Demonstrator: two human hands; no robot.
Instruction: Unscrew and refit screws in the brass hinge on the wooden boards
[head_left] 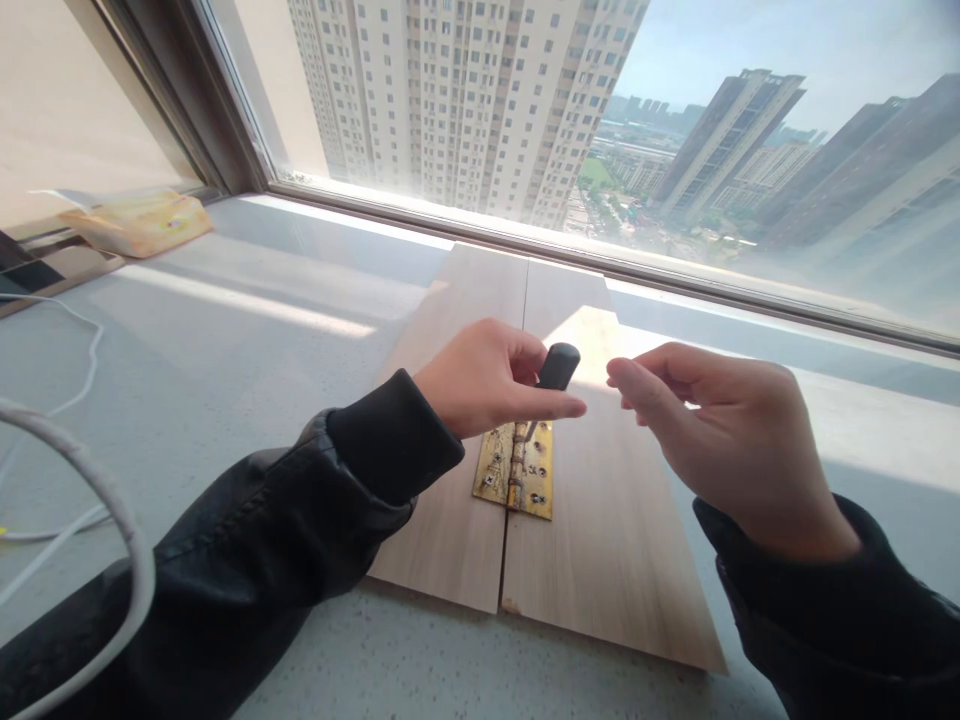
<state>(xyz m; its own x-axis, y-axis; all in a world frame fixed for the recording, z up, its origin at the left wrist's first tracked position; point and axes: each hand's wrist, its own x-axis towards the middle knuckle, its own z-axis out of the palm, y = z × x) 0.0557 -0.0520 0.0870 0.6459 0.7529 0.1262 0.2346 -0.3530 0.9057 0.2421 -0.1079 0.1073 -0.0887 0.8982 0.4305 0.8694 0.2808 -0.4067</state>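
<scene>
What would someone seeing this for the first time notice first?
At centre, the left hand grips a dark-handled screwdriver, its tip on a brass hinge joining two wooden boards on the pale sill. The right hand hovers beside the handle, fingers curled. Behind, tower blocks fill the window.

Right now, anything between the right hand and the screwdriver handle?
Nothing visible. The right hand sits just right of the screwdriver handle, open gap between; the left hand grips it from the other side.
</scene>
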